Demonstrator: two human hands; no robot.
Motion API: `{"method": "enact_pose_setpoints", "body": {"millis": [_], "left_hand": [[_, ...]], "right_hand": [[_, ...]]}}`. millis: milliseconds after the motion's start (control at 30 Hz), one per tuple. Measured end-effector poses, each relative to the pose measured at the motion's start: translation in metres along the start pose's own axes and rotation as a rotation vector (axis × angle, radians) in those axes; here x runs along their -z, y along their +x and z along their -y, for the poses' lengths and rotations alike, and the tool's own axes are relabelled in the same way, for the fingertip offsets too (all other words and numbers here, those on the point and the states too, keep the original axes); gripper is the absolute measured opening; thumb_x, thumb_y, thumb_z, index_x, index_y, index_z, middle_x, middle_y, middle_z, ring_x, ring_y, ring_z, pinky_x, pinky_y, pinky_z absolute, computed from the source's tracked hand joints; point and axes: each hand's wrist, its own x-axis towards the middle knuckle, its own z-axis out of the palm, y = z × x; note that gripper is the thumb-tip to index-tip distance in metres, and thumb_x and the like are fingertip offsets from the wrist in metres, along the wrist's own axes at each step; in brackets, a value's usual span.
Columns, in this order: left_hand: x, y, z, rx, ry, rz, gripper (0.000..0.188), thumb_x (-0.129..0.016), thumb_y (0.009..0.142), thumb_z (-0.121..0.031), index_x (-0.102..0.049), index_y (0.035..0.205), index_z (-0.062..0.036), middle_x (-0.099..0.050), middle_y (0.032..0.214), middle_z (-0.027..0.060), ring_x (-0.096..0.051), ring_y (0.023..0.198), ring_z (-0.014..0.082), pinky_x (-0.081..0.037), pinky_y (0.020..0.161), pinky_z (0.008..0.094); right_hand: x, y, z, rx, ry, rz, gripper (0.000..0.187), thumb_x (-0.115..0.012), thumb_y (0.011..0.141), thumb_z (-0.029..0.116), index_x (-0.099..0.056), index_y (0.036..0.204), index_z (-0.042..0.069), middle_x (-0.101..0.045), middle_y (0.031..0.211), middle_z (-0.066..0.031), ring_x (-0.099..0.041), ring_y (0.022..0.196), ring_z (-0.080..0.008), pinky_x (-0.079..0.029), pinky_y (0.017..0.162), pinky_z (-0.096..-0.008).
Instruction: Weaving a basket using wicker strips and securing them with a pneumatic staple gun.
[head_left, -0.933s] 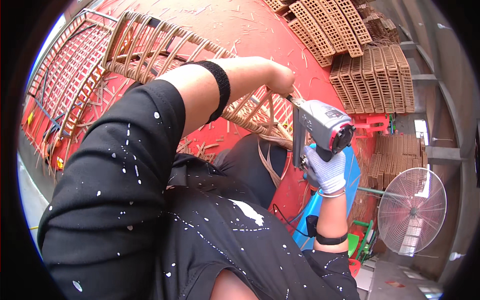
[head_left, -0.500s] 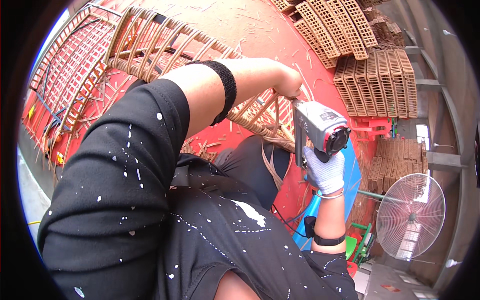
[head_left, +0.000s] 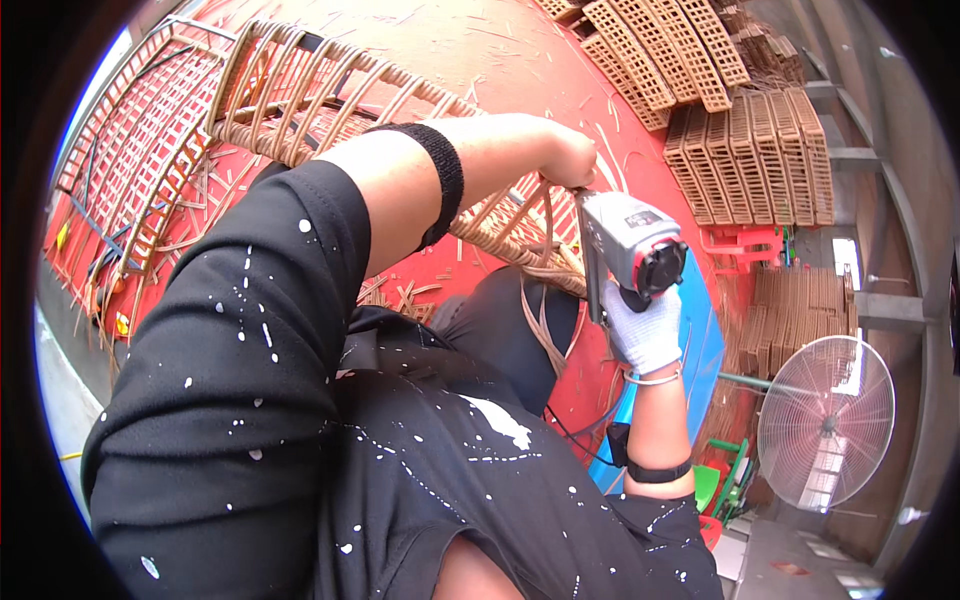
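Note:
My right hand [head_left: 643,330], in a white knitted glove, is wrapped round the handle of a grey nail gun [head_left: 630,232] with a red and black round cap. The gun's narrow nose end points away from me, close beside my left fingers. My bare left hand [head_left: 570,160] is curled at the edge of a woven rattan piece [head_left: 525,240]. A rattan strand [head_left: 548,215] runs down from under its fingers, which are partly hidden. More loose strands [head_left: 540,320] hang down over my dark trouser leg.
A rattan frame [head_left: 310,90] stands at the far left, with cut strips [head_left: 405,297] scattered on the red floor. Stacked lattice panels [head_left: 745,160] stand at the right, above a large fan [head_left: 826,422]. A blue surface [head_left: 700,345] lies beyond my right forearm, and a black cable [head_left: 575,440] hangs nearby.
The nail gun and my right hand have shifted slightly left and up, nearer my left hand. My left hand has moved slightly left and keeps its curled hold.

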Motion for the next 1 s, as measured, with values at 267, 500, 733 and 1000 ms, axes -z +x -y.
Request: {"method": "enact_pose_setpoints", "body": {"millis": [267, 500, 733, 1000], "left_hand": [[0.011, -0.019, -0.011, 0.067, 0.079, -0.049, 0.044, -0.042, 0.097, -0.037, -0.072, 0.091, -0.0062, -0.071, 0.081, 0.0147, -0.068, 0.074, 0.0328, -0.053, 0.074, 0.0447], [0.009, -0.021, 0.001, -0.162, 0.294, -0.256, 0.046, -0.07, 0.085, -0.033, -0.056, 0.12, -0.0076, -0.068, 0.096, 0.0172, -0.067, 0.088, 0.0365, -0.054, 0.077, 0.0439], [0.002, -0.01, 0.025, -0.011, -0.324, -0.297, 0.063, -0.045, 0.101, -0.053, -0.067, 0.085, 0.0031, -0.054, 0.07, 0.0049, -0.051, 0.068, 0.0144, -0.046, 0.069, 0.0309], [0.006, -0.012, 0.023, 0.032, -0.195, -0.284, 0.065, -0.044, 0.101, -0.054, -0.066, 0.085, 0.0048, -0.056, 0.071, 0.0057, -0.052, 0.069, 0.015, -0.045, 0.068, 0.0313]], "right_hand": [[0.033, -0.047, -0.003, -0.401, 0.581, -0.076, 0.021, -0.076, 0.083, 0.011, -0.062, 0.097, 0.003, -0.06, 0.067, -0.003, -0.058, 0.053, -0.0106, -0.044, 0.045, -0.0251], [0.089, -0.164, -0.115, -0.681, 0.889, -0.251, 0.03, -0.072, 0.087, 0.018, -0.061, 0.112, 0.007, -0.055, 0.066, 0.0005, -0.055, 0.054, -0.0113, -0.047, 0.05, -0.0282], [0.088, -0.362, -0.24, -1.0, 1.357, -0.361, 0.041, -0.062, 0.096, 0.03, -0.056, 0.129, 0.006, -0.05, 0.066, 0.0025, -0.049, 0.059, -0.0115, -0.043, 0.058, -0.029], [0.083, -0.465, -0.272, -1.381, 0.854, -0.634, 0.07, -0.072, 0.084, 0.052, -0.053, 0.133, 0.005, -0.064, 0.083, -0.0045, -0.062, 0.074, -0.0213, -0.052, 0.058, -0.0397]]}}
